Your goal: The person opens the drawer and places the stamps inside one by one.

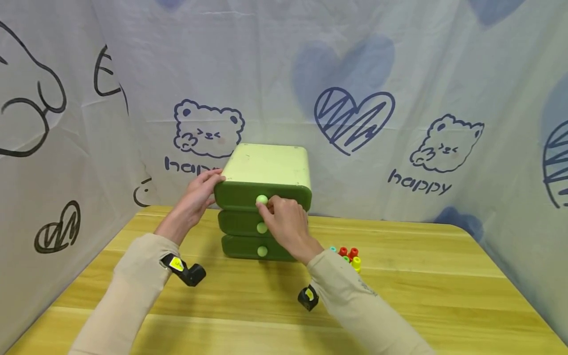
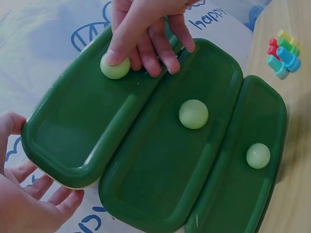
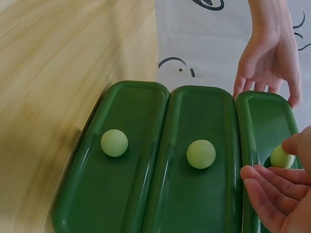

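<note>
A small cabinet with a pale green top (image 1: 268,165) and three dark green drawer fronts stands on the table. Each drawer has a round pale green knob; the middle knob (image 2: 193,114) and bottom knob (image 3: 114,142) are untouched. My right hand (image 1: 286,219) pinches the top drawer's knob (image 2: 115,67), thumb on one side and fingers on the other. At the cabinet's left side, my left hand (image 1: 197,197) rests with extended fingers against the wall near the top front corner. In the left wrist view, its thumb touches the edge of the top drawer front (image 2: 73,126).
Several small coloured pegs, among them a yellow one (image 1: 356,263) and a blue one (image 2: 289,59), stand on the wooden table (image 1: 421,281) right of the cabinet. A printed cloth (image 1: 275,74) hangs behind. Black cameras sit on both wrists.
</note>
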{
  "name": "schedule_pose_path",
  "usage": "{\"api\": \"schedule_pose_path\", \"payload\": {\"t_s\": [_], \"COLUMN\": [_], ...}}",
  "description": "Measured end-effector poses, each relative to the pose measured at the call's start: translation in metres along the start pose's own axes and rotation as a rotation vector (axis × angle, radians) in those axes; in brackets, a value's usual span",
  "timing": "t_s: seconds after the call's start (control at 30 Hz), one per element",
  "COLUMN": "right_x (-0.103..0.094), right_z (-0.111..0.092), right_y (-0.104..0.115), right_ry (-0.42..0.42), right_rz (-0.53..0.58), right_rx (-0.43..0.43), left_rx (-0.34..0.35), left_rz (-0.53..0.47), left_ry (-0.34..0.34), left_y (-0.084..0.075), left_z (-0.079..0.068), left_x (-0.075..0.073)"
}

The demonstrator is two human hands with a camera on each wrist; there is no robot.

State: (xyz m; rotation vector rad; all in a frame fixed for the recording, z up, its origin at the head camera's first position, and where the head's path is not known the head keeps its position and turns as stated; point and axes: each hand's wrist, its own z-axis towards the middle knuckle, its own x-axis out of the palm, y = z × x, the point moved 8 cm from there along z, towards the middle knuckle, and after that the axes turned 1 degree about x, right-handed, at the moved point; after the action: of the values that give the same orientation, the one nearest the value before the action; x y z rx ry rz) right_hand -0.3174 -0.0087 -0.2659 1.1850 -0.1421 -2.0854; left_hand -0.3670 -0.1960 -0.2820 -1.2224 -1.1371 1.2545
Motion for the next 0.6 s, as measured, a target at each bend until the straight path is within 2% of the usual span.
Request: {"api": "schedule_pose_path", "payload": {"t_s": [0.33, 0.5, 0.6], "right_x": [0.006, 0.024, 0.039], "right_z": [-0.006, -0.020, -0.029], "right_y": [-0.002, -0.009, -0.020], "right_ry": [0.040, 0.149, 0.217], "right_rz": [-0.005, -0.027, 0.005], "right_rx": [0.031, 0.053, 0.121], "left_rx": [0.068, 0.103, 0.111], "left_rz": [0.111, 0.117, 0.116], "left_ry": [-0.142, -0.170, -0.165], "left_y": [0.005, 0.007, 0.008], "left_z": [-0.005, -0.007, -0.006], "left_x": [-0.003, -0.002, -0.002]}}
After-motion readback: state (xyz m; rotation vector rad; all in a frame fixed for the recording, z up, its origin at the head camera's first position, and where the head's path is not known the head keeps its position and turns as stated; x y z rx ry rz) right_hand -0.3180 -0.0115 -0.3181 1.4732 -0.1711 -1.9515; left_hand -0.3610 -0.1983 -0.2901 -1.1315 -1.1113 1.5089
